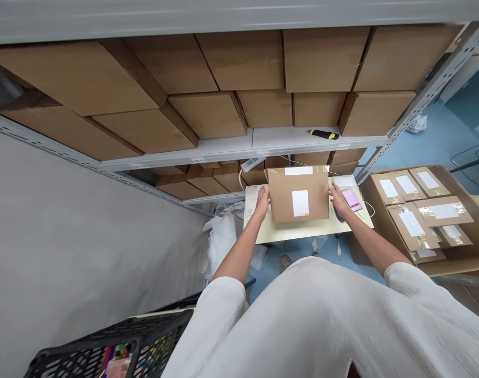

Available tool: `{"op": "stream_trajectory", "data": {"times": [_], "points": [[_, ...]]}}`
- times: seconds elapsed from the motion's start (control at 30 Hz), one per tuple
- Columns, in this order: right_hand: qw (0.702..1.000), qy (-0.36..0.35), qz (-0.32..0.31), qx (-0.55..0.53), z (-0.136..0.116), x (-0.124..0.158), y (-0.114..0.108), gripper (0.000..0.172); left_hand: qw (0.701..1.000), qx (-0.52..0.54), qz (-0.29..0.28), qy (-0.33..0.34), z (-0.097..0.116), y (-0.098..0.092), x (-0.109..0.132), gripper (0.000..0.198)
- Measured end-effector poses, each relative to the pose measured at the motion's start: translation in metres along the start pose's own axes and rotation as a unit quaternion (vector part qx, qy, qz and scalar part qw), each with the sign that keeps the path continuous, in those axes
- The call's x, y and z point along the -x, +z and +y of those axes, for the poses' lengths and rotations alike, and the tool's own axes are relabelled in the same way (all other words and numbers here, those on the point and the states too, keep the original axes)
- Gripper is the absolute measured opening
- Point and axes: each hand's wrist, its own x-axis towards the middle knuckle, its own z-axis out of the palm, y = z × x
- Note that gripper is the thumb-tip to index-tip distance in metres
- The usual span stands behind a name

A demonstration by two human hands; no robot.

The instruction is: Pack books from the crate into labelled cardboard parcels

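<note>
A brown cardboard box point(281, 202) with white labels and clear tape is held between my two hands above a small cream table point(322, 227). My left hand point(262, 202) grips the box's left side, and my right hand point(336, 198) grips its right side. The fingers of both hands are partly hidden by the box. Just right of my right hand lies a phone point(352, 200) with a lit pinkish screen. A dark object point(337, 215), partly covered by my right hand, rests on the table.
Shelves above hold several cardboard boxes point(320, 60) and a yellow-black utility knife point(323, 134). On the right stands a large open carton point(470, 220) with labelled boxes inside. A black plastic crate point(156, 336) is at lower left. White plastic wrap point(219, 241) hangs left of the table.
</note>
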Motion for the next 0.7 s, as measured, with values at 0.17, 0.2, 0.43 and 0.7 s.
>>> {"op": "stream_trajectory", "data": {"times": [0.17, 0.2, 0.43, 0.7], "points": [[0.987, 0.063, 0.003, -0.148, 0.004, 0.007, 0.004, 0.072, 0.998, 0.023, -0.005, -0.05, -0.009, -0.005, 0.013, 0.084], [0.985, 0.077, 0.0, -0.156, 0.007, 0.01, 0.006, 0.072, 0.997, 0.031, -0.012, -0.062, -0.013, -0.006, 0.017, 0.086], [0.986, 0.115, -0.024, -0.119, 0.027, 0.02, -0.004, 0.078, 0.996, -0.011, -0.04, -0.075, -0.027, -0.013, 0.035, 0.076], [0.99, -0.14, 0.02, 0.024, -0.048, -0.012, -0.018, 0.053, 0.947, -0.214, 0.025, 0.24, 0.027, -0.004, 0.033, 0.04]]}}
